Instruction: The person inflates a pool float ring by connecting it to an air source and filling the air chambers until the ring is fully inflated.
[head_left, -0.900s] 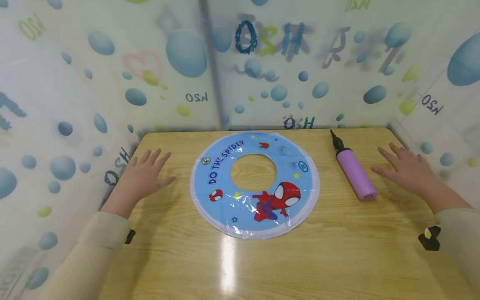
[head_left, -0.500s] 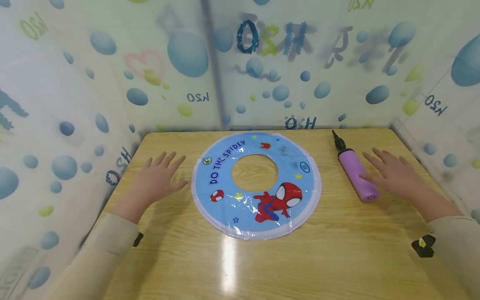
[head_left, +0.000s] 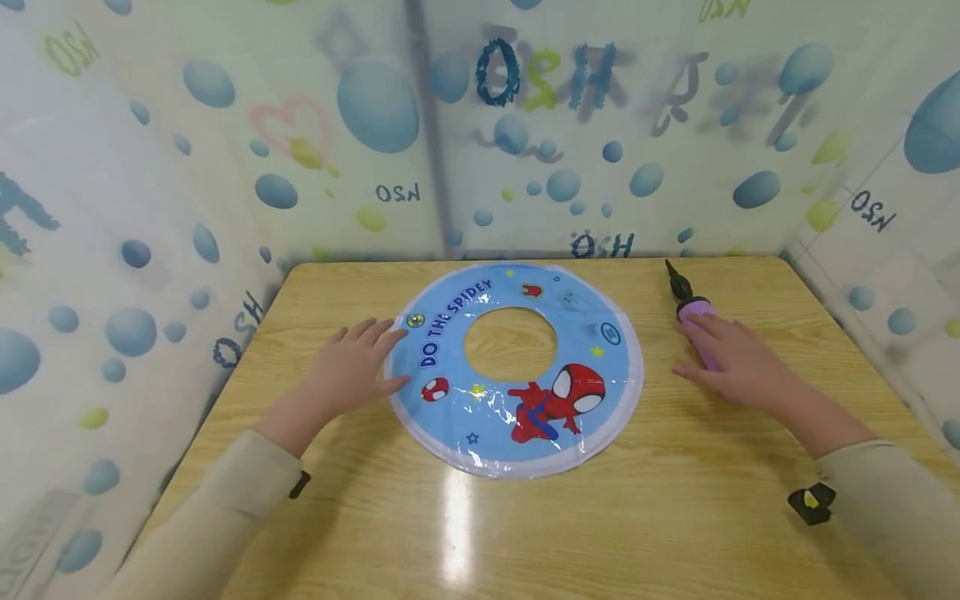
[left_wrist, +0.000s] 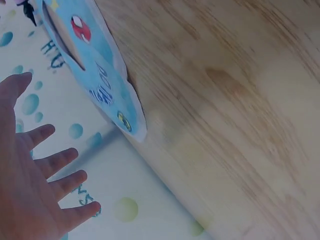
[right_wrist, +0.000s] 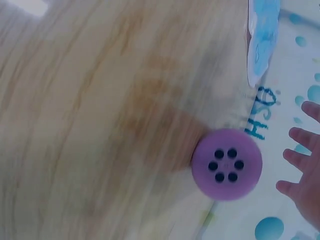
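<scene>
A deflated blue swim ring [head_left: 450, 417] with a white rim and a red cartoon figure lies flat on the wooden table. At its left edge, my left hand [head_left: 348, 371] hovers with fingers spread; in the left wrist view those fingers [left_wrist: 62, 162] are apart from the ring [left_wrist: 107, 65]. A purple hand pump [head_left: 697, 310] with a black nozzle [head_left: 678, 282] lies to the right of the ring. Over the pump's body is my right hand [head_left: 738, 362], its fingers extended. The right wrist view shows the pump's holed end [right_wrist: 226, 165] apart from the hand [right_wrist: 307, 165].
The table [head_left: 570, 533] has a wood-grain top. Behind it and along both sides hang white curtains [head_left: 480, 167] printed with blue and green drops and lettering. A black wrist device [head_left: 812, 502] sits at the right sleeve.
Both hands have moved inward. The left has come from the table's left side to the ring's edge, and the right has come from beside the pump to above it. Ring and pump stay put.
</scene>
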